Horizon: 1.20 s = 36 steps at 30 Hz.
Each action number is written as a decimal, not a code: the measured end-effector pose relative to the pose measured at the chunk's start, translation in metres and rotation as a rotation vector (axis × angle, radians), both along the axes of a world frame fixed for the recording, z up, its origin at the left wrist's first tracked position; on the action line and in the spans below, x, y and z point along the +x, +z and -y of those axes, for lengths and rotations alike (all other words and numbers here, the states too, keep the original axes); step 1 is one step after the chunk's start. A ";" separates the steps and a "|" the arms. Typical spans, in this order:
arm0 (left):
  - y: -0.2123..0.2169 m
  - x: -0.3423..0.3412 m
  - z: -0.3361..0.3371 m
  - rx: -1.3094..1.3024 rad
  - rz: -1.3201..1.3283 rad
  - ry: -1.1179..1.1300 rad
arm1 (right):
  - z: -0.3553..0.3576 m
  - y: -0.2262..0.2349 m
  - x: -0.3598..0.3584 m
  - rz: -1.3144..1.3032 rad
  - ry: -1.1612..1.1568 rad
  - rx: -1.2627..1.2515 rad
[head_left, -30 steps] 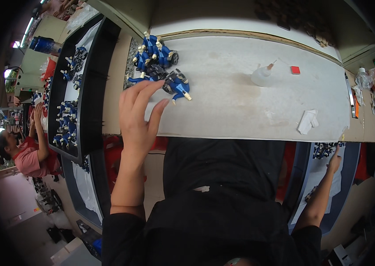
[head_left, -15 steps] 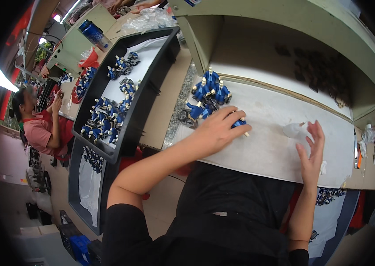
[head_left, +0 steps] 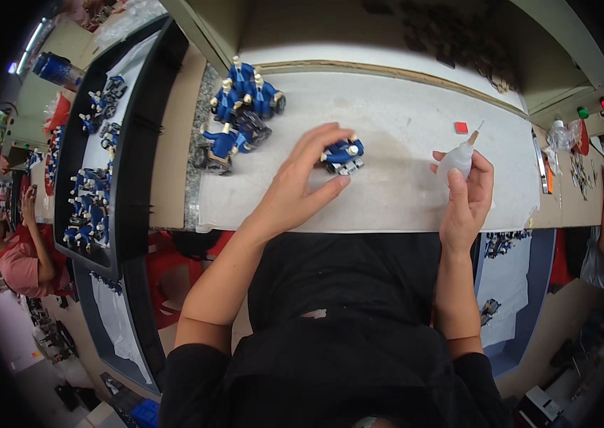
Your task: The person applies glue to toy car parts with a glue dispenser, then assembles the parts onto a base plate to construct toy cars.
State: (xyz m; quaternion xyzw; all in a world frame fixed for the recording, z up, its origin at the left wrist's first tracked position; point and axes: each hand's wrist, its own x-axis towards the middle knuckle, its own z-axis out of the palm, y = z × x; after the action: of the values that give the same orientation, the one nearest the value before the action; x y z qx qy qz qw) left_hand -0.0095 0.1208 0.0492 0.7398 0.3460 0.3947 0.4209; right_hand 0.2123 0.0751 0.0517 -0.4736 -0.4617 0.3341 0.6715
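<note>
A small blue toy figure (head_left: 350, 151) with a whitish head and a dark and silver wheeled base rests on the white mat. The thumb and fingers of my left hand (head_left: 300, 178) close around its left side. In my right hand (head_left: 467, 196) is a white squeeze bottle (head_left: 454, 162) with a thin needle tip. It is gripped between thumb and fingers, its tip pointing up and to the right. Several similar toy figures (head_left: 262, 96) on dark wheeled bases stand grouped at the mat's far left.
The white mat (head_left: 402, 203) covers the bench below a green-grey shelf (head_left: 559, 78) with dark pieces inside. A black tray (head_left: 134, 128) of figures stands at left. A red square (head_left: 461, 128), tweezers and an orange-handled tool (head_left: 547, 177) lie at right. A co-worker (head_left: 27, 257) sits at left.
My right hand, open beside the squeeze bottle before, has taken hold of it and raised it with its tip up. The figure at my left hand shows more fully. The whole view has shifted.
</note>
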 end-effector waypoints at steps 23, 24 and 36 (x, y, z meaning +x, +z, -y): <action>-0.019 0.023 0.018 0.427 -0.197 0.307 | 0.041 -0.032 -0.026 0.313 0.025 0.244; -0.017 0.023 0.019 0.421 -0.199 0.306 | 0.041 -0.034 -0.026 0.313 0.024 0.249; -0.013 0.021 0.019 0.460 -0.304 0.289 | 0.038 -0.034 -0.027 0.383 0.050 0.274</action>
State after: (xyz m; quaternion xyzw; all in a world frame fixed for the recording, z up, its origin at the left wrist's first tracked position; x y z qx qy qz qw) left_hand 0.0116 0.1015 0.0361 0.8095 0.4082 0.4030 0.1254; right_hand 0.1849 0.0370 0.0173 -0.4213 -0.6333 0.1888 0.6211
